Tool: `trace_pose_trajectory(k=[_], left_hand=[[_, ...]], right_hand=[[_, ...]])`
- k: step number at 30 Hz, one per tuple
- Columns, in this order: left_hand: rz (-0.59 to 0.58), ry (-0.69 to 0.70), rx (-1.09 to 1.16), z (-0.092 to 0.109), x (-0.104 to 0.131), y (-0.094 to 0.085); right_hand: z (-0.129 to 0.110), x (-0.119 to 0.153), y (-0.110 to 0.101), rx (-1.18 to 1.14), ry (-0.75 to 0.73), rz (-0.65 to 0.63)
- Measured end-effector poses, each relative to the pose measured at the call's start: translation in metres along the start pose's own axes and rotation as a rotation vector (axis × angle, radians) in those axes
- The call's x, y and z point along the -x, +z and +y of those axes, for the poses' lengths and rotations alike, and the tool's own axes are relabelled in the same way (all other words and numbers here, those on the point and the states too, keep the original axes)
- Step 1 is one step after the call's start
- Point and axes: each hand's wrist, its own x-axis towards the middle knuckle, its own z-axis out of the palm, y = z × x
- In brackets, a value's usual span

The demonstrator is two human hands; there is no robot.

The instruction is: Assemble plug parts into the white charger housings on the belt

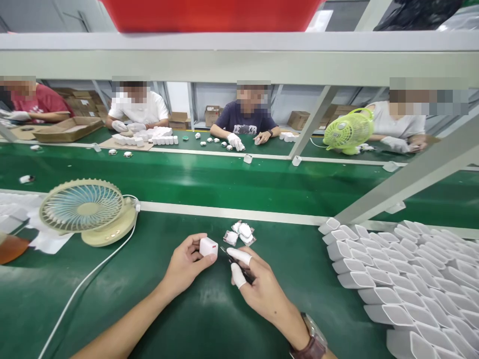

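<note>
Between the thumb and fingers of my left hand [189,262] is a small white block-shaped housing [208,248] with a red mark on one face. My right hand [258,281], with white covers on its thumb and index finger, grips a thin dark tool [241,268], whose tip points toward the housing without clearly touching it. Just beyond my hands, a small cluster of white parts [241,233] lies on the green work surface [168,324]. A watch is on my right wrist.
A cream fan [88,209] with a white cable stands at left. Many hollow white housings [404,274] fill the right side. Past the green conveyor [209,179], several people work near a green fan [349,130]. A slanted post [411,174] rises at right.
</note>
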Motion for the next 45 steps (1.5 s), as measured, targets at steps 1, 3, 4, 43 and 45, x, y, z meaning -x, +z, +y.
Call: trace_pose_trajectory(k=[1,3,4,43,45], left_hand=[[-0.015,0.005,-0.011,-0.002,0.000,0.000],[-0.042,0.011,-0.032,-0.005,0.002,0.000],[-0.051,0.013,-0.041,-0.006,0.002,0.000],[-0.357,0.490,-0.743,-0.012,0.018,-0.004],[-0.366,0.457,-0.723,-0.011,0.017,-0.004]], right_hand=[[-0.001,0.001,0.002,0.003,0.006,-0.009],[-0.003,0.002,0.003,0.038,0.011,-0.021],[-0.003,0.002,0.002,0.060,0.011,-0.022],[0.074,-0.003,-0.057,0.900,0.112,0.093],[0.063,-0.005,-0.051,0.783,0.005,0.119]])
